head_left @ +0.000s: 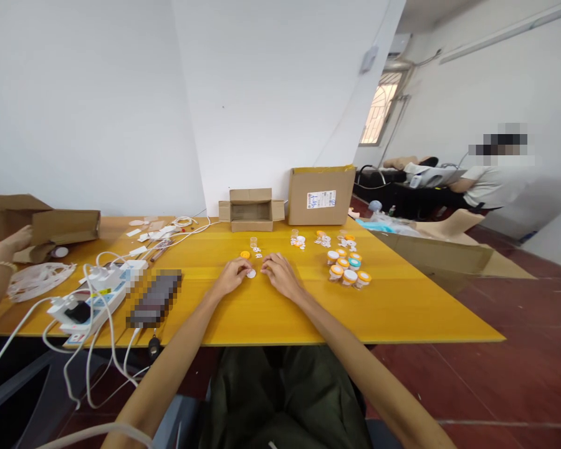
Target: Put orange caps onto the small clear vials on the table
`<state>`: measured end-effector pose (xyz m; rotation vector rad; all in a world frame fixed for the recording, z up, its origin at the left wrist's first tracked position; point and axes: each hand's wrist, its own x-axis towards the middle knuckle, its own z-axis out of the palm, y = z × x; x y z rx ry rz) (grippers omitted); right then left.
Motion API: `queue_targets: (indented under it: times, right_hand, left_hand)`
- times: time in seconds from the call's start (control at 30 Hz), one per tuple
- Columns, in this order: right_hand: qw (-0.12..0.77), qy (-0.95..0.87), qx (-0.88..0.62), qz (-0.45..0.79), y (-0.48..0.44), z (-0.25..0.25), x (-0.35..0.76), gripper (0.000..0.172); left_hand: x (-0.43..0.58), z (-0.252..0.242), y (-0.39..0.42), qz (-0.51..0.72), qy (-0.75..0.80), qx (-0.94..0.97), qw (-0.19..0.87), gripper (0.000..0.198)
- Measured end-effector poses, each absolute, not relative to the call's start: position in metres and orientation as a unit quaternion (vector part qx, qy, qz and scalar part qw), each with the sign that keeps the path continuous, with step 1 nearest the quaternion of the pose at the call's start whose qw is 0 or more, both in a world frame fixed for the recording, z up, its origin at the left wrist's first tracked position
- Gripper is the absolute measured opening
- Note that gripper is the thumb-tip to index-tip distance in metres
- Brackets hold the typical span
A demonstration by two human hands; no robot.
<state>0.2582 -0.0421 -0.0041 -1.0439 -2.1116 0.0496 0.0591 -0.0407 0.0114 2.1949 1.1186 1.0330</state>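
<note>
Both my hands rest close together on the yellow table (402, 305). My left hand (231, 274) has its fingers curled and pinches a small white round piece (251, 273) at its fingertips. My right hand (280, 273) is curled beside it, fingertips near the same piece; what it holds is too small to make out. Just beyond lie an orange cap (245, 254), a small clear vial (253, 242) and tiny white bits. To the right stands a cluster of small capped jars (348, 268).
Two cardboard boxes (251, 209) (320, 194) stand at the table's far edge. A power strip (93, 299) with white cables and chargers lies at the left. Another person's hand (2, 249) reaches toward a box at far left. A seated person (490, 181) is at the right.
</note>
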Motion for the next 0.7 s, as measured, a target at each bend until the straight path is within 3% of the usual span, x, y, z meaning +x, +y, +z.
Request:
queue_targets:
  times: [0.7]
  right_hand:
    - [0.409, -0.833, -0.360, 0.092, -0.043, -0.006, 0.248, 0.017]
  left_hand:
    - [0.063, 0.016, -0.052, 0.344, 0.392, 0.794, 0.312, 0.022]
